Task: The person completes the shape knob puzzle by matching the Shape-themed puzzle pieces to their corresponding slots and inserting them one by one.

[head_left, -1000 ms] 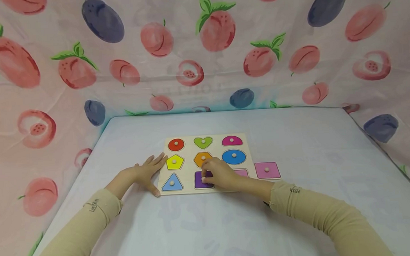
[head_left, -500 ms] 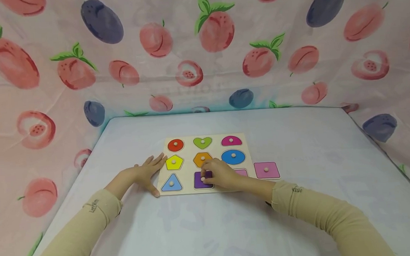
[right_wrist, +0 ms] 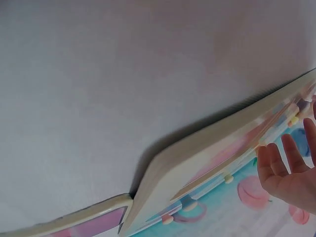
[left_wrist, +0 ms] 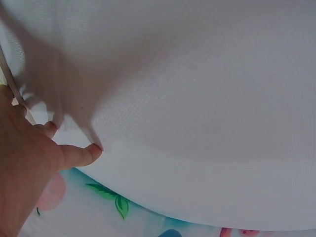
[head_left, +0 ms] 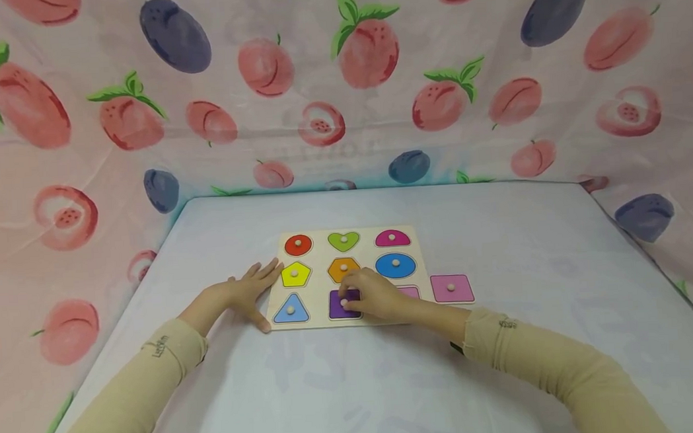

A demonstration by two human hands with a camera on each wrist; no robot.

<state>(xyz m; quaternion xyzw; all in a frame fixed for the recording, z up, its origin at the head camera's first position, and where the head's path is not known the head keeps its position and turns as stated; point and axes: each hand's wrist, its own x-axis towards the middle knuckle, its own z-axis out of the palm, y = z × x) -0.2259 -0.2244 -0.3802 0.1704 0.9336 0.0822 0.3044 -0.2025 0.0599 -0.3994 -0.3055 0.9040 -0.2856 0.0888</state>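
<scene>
A cream knob-puzzle board (head_left: 318, 299) lies on the table with rows of coloured shapes. My right hand (head_left: 377, 295) pinches the small knob of the purple square (head_left: 336, 308) in the board's near row, between thumb and index finger. The square sits in its slot. Under this hand, the board's pink rectangle slot (head_left: 409, 293) is partly hidden. A loose pink rectangle piece (head_left: 452, 288) with a knob lies just right of the board. My left hand (head_left: 248, 294) rests with spread fingers against the board's left edge, near the yellow pentagon (head_left: 295, 274) and blue triangle (head_left: 291, 310).
Other pieces in the board are the red circle (head_left: 297, 246), green heart (head_left: 343, 242), magenta half circle (head_left: 392, 239), orange hexagon (head_left: 337, 275) and blue oval (head_left: 395, 266). The white table (head_left: 357, 388) meets a fruit-patterned cloth (head_left: 343, 157) at its back and sides.
Both hands stay almost in place. The right fingers keep at the purple square's knob, and the board and loose rectangle have not moved on the table.
</scene>
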